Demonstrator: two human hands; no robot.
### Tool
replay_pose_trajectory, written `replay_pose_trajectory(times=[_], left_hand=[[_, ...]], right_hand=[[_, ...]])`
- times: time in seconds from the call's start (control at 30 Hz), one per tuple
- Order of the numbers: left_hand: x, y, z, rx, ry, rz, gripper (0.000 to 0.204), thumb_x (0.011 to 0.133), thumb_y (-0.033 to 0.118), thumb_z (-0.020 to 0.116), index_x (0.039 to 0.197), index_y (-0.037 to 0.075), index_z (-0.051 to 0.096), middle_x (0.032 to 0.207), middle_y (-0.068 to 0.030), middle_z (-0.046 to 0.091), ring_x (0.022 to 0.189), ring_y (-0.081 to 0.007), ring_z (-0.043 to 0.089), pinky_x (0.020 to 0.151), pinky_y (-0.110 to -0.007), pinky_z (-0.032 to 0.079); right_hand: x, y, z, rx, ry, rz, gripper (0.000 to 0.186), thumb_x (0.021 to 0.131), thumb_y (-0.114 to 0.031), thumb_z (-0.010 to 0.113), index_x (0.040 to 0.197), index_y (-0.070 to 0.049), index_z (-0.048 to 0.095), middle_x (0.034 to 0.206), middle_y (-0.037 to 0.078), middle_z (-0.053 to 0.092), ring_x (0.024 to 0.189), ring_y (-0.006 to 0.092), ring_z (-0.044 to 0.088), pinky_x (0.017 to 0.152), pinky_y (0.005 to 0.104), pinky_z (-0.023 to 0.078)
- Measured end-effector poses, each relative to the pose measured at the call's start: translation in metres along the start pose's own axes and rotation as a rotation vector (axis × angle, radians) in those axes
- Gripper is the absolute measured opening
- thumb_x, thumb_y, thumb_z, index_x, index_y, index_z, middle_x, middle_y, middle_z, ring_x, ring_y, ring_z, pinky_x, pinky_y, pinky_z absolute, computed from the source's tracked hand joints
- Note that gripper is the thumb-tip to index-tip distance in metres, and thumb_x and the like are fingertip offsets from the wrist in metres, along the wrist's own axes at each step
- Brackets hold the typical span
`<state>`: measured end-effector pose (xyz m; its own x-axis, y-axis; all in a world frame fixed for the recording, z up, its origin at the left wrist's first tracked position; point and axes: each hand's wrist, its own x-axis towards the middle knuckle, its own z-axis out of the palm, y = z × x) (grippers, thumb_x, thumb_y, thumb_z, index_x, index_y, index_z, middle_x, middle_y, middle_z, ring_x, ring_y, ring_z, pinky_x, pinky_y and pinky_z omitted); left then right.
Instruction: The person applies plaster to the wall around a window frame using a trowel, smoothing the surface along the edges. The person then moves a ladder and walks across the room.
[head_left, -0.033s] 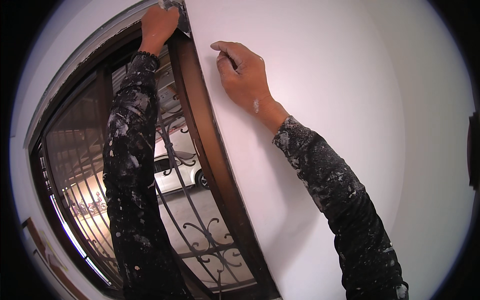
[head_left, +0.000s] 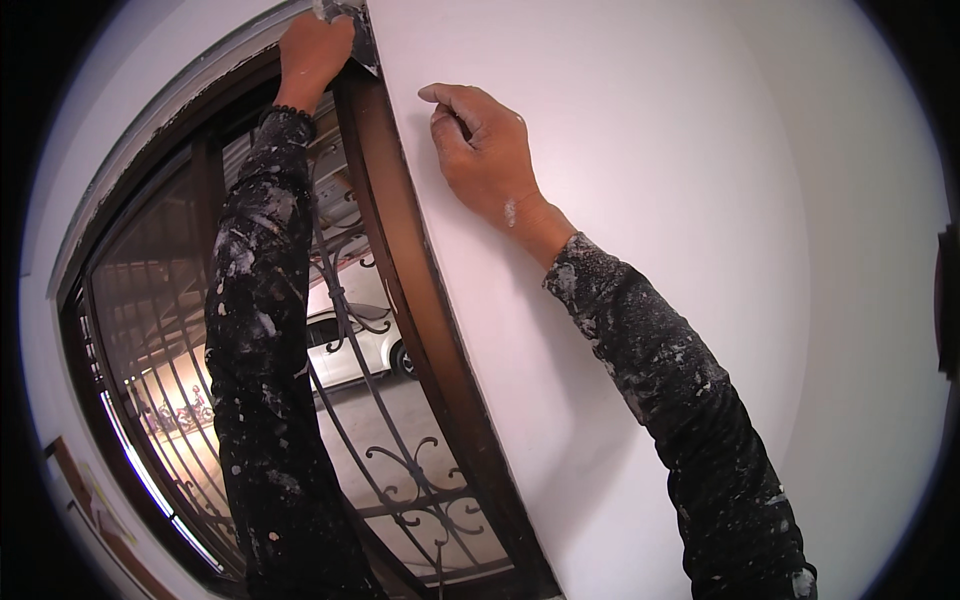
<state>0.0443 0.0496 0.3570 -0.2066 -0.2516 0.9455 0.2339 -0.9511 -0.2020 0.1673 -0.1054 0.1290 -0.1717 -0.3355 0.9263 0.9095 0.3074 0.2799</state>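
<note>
High by the window frame (head_left: 406, 225), dark blade (head_left: 364, 38) just right of left hand (head_left: 316, 52), grip closed on it.

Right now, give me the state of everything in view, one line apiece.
Left hand: raised, closed.
Dark flat tool: smeared white, seemingly gripped by the left hand, partly hidden.
Right hand: loosely curled, no object visible in it.
Sleeves: spattered with pale marks.
Wall: white, partly shadowed.
Window frame: brown, chipped or smeared along the top.
White car: standing outside, partly hidden.
</note>
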Motion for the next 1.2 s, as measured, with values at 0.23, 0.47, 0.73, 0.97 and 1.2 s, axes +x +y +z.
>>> replay_pose_trajectory(times=[0.23, 0.47, 0.73, 0.97, 1.2], left_hand=[[-0.004, 0.016, -0.024, -0.493, -0.272, -0.162, 0.038, 0.087, 0.025, 0.064, 0.081, -0.013, 0.066, 0.081, -0.0155, 0.068, 0.076, -0.0268, 0.07, 0.071, -0.04, 0.058], [-0.002, 0.004, -0.016, -0.258, -0.152, -0.125, 0.042, 0.087, 0.03, 0.064, 0.078, -0.012, 0.067, 0.071, -0.016, 0.069, 0.069, -0.026, 0.069, 0.066, -0.038, 0.055], [0.003, -0.003, -0.01, -0.178, -0.172, -0.024, 0.048, 0.085, 0.036, 0.065, 0.078, -0.011, 0.068, 0.069, -0.0187, 0.068, 0.068, -0.028, 0.07, 0.068, -0.042, 0.051], [-0.009, -0.01, -0.006, -0.371, -0.155, -0.102, 0.047, 0.085, 0.037, 0.065, 0.08, -0.01, 0.069, 0.068, -0.0184, 0.068, 0.067, -0.0272, 0.069, 0.068, -0.042, 0.051], [-0.016, -0.016, -0.011, -0.318, -0.179, -0.041, 0.049, 0.088, 0.038, 0.064, 0.079, -0.011, 0.067, 0.067, -0.0204, 0.067, 0.065, -0.0296, 0.068, 0.067, -0.042, 0.052]], right_hand=[[-0.004, 0.001, -0.007, -0.036, 0.004, -0.026, 0.026, 0.096, -0.008, 0.057, 0.118, 0.0, 0.069, 0.101, 0.011, 0.072, 0.08, 0.0143, 0.064, 0.075, 0.028, 0.053], [-0.001, -0.003, -0.006, 0.01, -0.034, 0.039, 0.026, 0.094, -0.008, 0.056, 0.116, -0.002, 0.069, 0.099, 0.013, 0.071, 0.084, 0.0209, 0.065, 0.079, 0.0328, 0.052], [0.0, -0.001, -0.005, -0.054, -0.014, -0.01, 0.025, 0.096, -0.007, 0.057, 0.118, -0.002, 0.069, 0.096, 0.01, 0.071, 0.078, 0.0135, 0.064, 0.074, 0.0275, 0.052], [0.0, 0.0, -0.002, -0.034, -0.028, 0.009, 0.024, 0.097, -0.008, 0.058, 0.117, -0.002, 0.069, 0.096, 0.007, 0.07, 0.077, 0.0125, 0.062, 0.073, 0.027, 0.052], [-0.004, -0.006, -0.003, -0.05, -0.035, 0.015, 0.023, 0.097, -0.006, 0.057, 0.116, -0.002, 0.07, 0.091, 0.006, 0.068, 0.078, 0.0112, 0.061, 0.074, 0.0266, 0.051]])
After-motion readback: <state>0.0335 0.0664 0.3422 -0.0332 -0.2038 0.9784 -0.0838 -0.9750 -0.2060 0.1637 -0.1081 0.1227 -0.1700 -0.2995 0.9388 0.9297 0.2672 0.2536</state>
